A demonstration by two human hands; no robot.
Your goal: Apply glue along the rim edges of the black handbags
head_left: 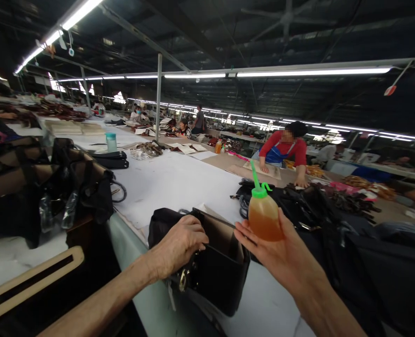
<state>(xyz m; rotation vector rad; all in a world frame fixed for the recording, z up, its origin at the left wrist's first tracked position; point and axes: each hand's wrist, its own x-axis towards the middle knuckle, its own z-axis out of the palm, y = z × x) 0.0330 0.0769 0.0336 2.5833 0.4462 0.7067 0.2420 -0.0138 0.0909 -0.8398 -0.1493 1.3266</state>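
Note:
A black handbag with a brass clasp stands at the near edge of the long white table. My left hand is closed over the bag's top edge, fingers curled inside its open mouth. Just to the right, my right hand holds up a small plastic squeeze bottle of amber liquid with a green cap and a long green nozzle pointing up. The bottle hangs above the table, right of the bag.
Piled dark bags sit at the left and black bags and straps lie at the right. A teal cup stands farther up the table. A person in a red top and blue apron works across the table; others work beyond.

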